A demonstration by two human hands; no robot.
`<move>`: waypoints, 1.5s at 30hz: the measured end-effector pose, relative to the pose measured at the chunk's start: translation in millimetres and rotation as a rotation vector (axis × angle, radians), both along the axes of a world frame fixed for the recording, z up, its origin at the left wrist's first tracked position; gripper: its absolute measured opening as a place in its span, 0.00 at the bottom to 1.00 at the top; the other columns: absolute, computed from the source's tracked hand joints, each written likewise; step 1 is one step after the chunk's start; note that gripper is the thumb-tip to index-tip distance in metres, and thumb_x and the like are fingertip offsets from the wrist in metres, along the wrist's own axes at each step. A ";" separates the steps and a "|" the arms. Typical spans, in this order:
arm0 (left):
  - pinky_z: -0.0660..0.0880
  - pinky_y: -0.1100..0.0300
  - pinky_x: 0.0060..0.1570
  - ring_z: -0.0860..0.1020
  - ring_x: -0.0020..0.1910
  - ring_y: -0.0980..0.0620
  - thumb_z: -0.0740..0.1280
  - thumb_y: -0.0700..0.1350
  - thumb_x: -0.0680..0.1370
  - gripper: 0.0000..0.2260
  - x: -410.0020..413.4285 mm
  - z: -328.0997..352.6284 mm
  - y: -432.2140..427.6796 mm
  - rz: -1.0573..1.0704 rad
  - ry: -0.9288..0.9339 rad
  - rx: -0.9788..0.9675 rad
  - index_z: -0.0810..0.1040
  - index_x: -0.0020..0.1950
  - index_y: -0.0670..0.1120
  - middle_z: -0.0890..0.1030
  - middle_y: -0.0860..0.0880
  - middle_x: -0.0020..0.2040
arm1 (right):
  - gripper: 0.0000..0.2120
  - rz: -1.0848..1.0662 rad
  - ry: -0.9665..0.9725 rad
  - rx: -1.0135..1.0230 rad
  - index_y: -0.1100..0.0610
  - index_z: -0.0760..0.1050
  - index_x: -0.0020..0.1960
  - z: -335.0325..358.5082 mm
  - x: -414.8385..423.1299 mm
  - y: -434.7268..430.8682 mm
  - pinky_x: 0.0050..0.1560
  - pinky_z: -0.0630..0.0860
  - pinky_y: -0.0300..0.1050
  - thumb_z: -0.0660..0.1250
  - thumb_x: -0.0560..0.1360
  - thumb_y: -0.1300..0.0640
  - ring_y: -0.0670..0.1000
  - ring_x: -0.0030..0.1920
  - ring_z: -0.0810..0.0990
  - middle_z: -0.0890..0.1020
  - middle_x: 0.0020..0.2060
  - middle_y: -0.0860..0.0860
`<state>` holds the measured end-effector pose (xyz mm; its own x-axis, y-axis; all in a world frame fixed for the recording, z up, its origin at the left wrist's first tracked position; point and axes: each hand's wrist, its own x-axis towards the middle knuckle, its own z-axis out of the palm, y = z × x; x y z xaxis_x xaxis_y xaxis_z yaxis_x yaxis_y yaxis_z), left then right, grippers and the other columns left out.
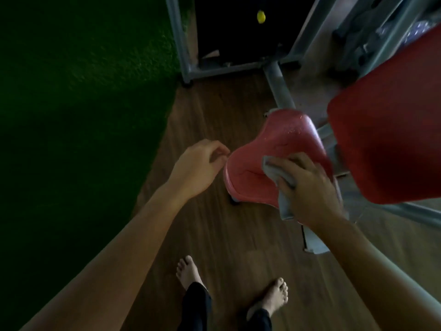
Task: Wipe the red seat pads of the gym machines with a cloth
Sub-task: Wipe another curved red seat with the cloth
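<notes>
1. The right hand [307,187] lies on top of a grey cloth [285,207], its fingers bent over the fabric and pressing it down onto the red seat pad [274,144].
2. The cloth sits on the near right part of that pad. One fold shows ahead of the fingers and a loose end hangs below the palm, over the pad's front edge.
3. The left hand [198,168] is at the pad's left edge, fingers loosely curled and holding nothing. I cannot tell whether the fingertips touch the pad.
4. A larger red back pad [391,130] stands tilted to the right of the seat, just beside it.
5. A grey metal post [278,87] runs from the seat's far end to a grey frame further back.
6. The machine stands on a wooden floor [214,115], with green turf [83,91] to the left.
7. Two bare feet, the left [187,271] and the right [274,297], stand on the floor below dark trouser hems.
8. A small yellow object [261,16] shows in the dark area beyond the frame, too blurred to identify.
</notes>
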<state>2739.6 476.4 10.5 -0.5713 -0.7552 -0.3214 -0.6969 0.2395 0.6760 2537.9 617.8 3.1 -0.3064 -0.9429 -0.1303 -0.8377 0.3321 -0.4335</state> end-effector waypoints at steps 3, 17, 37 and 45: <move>0.69 0.70 0.54 0.75 0.58 0.60 0.62 0.47 0.84 0.11 -13.6 -43.5 -1.9 0.014 0.062 0.031 0.78 0.65 0.51 0.77 0.55 0.63 | 0.17 -0.060 0.055 -0.008 0.41 0.76 0.68 -44.2 -11.0 -2.4 0.48 0.72 0.48 0.66 0.80 0.51 0.55 0.55 0.74 0.75 0.63 0.46; 0.72 0.79 0.49 0.77 0.56 0.69 0.60 0.44 0.85 0.12 -15.5 -97.5 -1.9 0.219 0.262 0.115 0.80 0.64 0.51 0.81 0.58 0.57 | 0.12 0.291 0.314 -0.183 0.41 0.79 0.62 -95.9 27.4 -27.4 0.44 0.75 0.52 0.63 0.80 0.47 0.57 0.49 0.75 0.80 0.55 0.45; 0.73 0.58 0.30 0.76 0.33 0.47 0.59 0.43 0.85 0.13 -16.0 -101.6 -2.4 0.326 0.294 0.145 0.76 0.68 0.51 0.84 0.58 0.52 | 0.10 0.006 0.227 -0.193 0.41 0.80 0.60 -91.7 29.9 -69.4 0.43 0.71 0.49 0.66 0.81 0.47 0.57 0.50 0.74 0.77 0.52 0.49; 0.75 0.72 0.51 0.78 0.50 0.66 0.60 0.45 0.85 0.10 -31.7 -99.9 -6.8 0.188 0.151 0.009 0.78 0.62 0.53 0.80 0.56 0.56 | 0.13 -0.137 0.215 -0.107 0.38 0.77 0.64 -95.5 -14.1 -81.7 0.49 0.71 0.49 0.61 0.82 0.44 0.57 0.55 0.72 0.75 0.56 0.50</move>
<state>2707.8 469.5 -89.4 -0.4629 -0.8505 -0.2498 -0.6195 0.1088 0.7774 2523.9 536.1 -92.4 -0.4416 -0.8958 0.0496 -0.8647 0.4103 -0.2897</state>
